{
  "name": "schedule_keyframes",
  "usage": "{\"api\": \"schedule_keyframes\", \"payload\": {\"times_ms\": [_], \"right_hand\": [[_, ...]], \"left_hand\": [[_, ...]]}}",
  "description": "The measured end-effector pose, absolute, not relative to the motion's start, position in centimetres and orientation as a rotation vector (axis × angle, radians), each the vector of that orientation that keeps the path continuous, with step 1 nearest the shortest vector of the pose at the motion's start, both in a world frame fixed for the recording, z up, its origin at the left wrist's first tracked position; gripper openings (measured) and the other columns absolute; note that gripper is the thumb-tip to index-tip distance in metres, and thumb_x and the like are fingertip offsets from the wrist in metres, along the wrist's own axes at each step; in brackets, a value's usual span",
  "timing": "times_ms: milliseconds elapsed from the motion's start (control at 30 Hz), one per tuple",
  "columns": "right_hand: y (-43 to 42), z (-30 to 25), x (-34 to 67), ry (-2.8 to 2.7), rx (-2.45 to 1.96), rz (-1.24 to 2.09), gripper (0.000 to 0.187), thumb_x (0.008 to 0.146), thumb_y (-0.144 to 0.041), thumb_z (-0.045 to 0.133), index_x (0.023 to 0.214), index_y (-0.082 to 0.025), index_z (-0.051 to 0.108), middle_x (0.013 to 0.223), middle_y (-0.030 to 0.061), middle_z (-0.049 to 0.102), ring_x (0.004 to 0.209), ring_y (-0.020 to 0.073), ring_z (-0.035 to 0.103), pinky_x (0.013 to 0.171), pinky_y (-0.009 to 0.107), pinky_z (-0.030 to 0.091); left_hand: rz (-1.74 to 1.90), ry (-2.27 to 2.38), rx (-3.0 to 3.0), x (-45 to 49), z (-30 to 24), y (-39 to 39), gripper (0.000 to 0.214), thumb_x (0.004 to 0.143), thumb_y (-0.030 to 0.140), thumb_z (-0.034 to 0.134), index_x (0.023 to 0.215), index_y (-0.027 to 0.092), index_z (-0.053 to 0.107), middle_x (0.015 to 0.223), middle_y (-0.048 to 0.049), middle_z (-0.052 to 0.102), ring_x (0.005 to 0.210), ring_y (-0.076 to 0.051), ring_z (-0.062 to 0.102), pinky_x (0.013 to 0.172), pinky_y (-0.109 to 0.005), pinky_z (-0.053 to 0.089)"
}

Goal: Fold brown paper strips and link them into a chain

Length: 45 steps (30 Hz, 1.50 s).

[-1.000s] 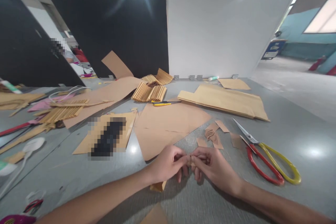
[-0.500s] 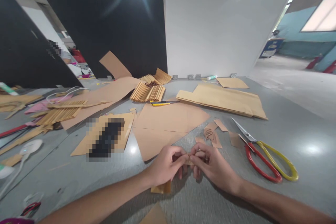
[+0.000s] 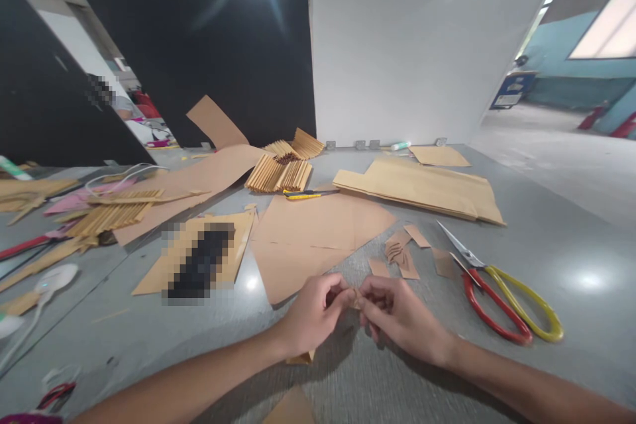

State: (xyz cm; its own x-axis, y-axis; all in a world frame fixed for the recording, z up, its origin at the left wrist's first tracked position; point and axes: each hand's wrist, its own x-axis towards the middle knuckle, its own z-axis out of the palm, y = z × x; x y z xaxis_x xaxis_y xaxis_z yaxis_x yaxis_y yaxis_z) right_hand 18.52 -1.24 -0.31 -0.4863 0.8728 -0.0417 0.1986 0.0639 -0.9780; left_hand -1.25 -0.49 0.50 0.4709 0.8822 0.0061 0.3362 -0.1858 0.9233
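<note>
Fingertip to fingertip, my left hand and my right hand both pinch one small piece of brown paper just above the grey table. Fingers cover most of that piece. A shiny brown paper strip shows under my left wrist, largely hidden by the hand; whether the hand holds it is unclear. Beyond my right hand lie several small cut rectangles of brown paper, some overlapping. Large scissors, with one red and one yellow handle, rest to the right with blades parted.
A large brown paper sheet lies ahead, with a yellow box cutter at its far edge. Behind are pleated paper bundles and folded brown paper. A blurred dark object sits on paper at left. Upright panels border the back.
Both hands keep their pinch on the small paper piece, while the fingers shift slightly around it. Less of the strip under my left wrist shows, and it looks more tilted.
</note>
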Motion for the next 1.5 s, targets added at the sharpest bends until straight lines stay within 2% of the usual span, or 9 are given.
{"api": "schedule_keyframes", "payload": {"times_ms": [200, 333, 567, 733, 900, 1067, 1233, 1500], "right_hand": [[-1.3, 0.1, 18.7, -1.906, -1.091, 1.181, 0.023, 0.095, -0.025, 0.056, 0.073, -0.020, 0.051, 0.061, -0.0049, 0.047, 0.056, 0.0105, 0.043, 0.052, 0.024, 0.032], [-1.3, 0.1, 18.7, -1.944, -1.075, 1.159, 0.023, 0.097, -0.027, 0.054, 0.076, -0.020, 0.053, 0.063, -0.0050, 0.045, 0.058, 0.0110, 0.039, 0.053, 0.024, 0.029], [-1.4, 0.0, 18.7, -1.777, -1.023, 1.395, 0.028, 0.103, -0.045, 0.049, 0.093, -0.020, 0.055, 0.067, -0.0041, 0.054, 0.050, 0.0096, 0.050, 0.047, 0.021, 0.037], [-1.3, -0.4, 18.6, -1.663, -0.994, 1.379, 0.028, 0.101, -0.046, 0.053, 0.111, -0.020, 0.052, 0.074, -0.0033, 0.057, 0.051, 0.0091, 0.053, 0.046, 0.020, 0.042], [-1.3, -0.2, 18.6, -1.624, -0.996, 1.355, 0.028, 0.100, -0.047, 0.055, 0.107, -0.020, 0.053, 0.073, -0.0039, 0.054, 0.051, 0.0084, 0.051, 0.045, 0.020, 0.042], [-1.0, -0.4, 18.5, -1.654, -1.040, 1.277, 0.024, 0.099, -0.044, 0.056, 0.102, -0.020, 0.058, 0.080, -0.0004, 0.061, 0.055, 0.0100, 0.054, 0.048, 0.022, 0.043], [-1.1, -0.8, 18.5, -1.831, -1.057, 1.054, 0.014, 0.098, -0.032, 0.056, 0.099, -0.021, 0.065, 0.078, 0.0016, 0.067, 0.068, 0.0160, 0.061, 0.060, 0.027, 0.047], [-1.5, -0.4, 18.6, -1.929, -1.044, 0.972, 0.012, 0.097, -0.021, 0.053, 0.101, -0.021, 0.064, 0.080, 0.0015, 0.068, 0.065, 0.0153, 0.059, 0.057, 0.027, 0.044]], "left_hand": [[0.626, 0.995, 1.866, -1.2, 0.9, -0.2, 0.033, 0.100, 0.039, 0.052, 0.075, 0.017, 0.056, 0.066, 0.0002, 0.058, 0.060, -0.014, 0.050, 0.058, -0.023, 0.034], [0.654, 1.001, 1.867, -1.2, 0.8, -0.5, 0.035, 0.101, 0.038, 0.050, 0.072, 0.018, 0.051, 0.063, 0.0007, 0.057, 0.059, -0.013, 0.050, 0.058, -0.023, 0.034], [0.688, 0.908, 1.536, -1.0, 0.5, -0.2, 0.044, 0.096, 0.058, 0.053, 0.078, 0.018, 0.050, 0.058, 0.0053, 0.048, 0.046, -0.009, 0.041, 0.046, -0.021, 0.030], [0.698, 0.877, 1.415, -1.0, 0.4, 0.3, 0.046, 0.096, 0.060, 0.053, 0.085, 0.015, 0.056, 0.058, 0.0055, 0.047, 0.046, -0.008, 0.041, 0.044, -0.020, 0.035], [0.653, 0.892, 1.378, -1.1, 0.5, 0.4, 0.046, 0.097, 0.061, 0.050, 0.088, 0.016, 0.055, 0.063, 0.0035, 0.052, 0.044, -0.007, 0.049, 0.037, -0.016, 0.030], [0.682, 0.880, 1.335, -1.1, 0.5, 0.5, 0.041, 0.096, 0.058, 0.055, 0.101, 0.017, 0.054, 0.072, 0.0018, 0.059, 0.046, -0.009, 0.057, 0.035, -0.015, 0.037], [0.641, 0.864, 1.380, -1.1, 0.0, 0.5, 0.042, 0.097, 0.057, 0.053, 0.089, 0.015, 0.055, 0.072, -0.0005, 0.061, 0.045, -0.009, 0.058, 0.035, -0.015, 0.040], [0.623, 0.888, 1.429, -1.2, 0.4, 0.3, 0.041, 0.096, 0.055, 0.055, 0.086, 0.016, 0.055, 0.070, 0.0006, 0.060, 0.045, -0.008, 0.055, 0.035, -0.015, 0.039]]}}
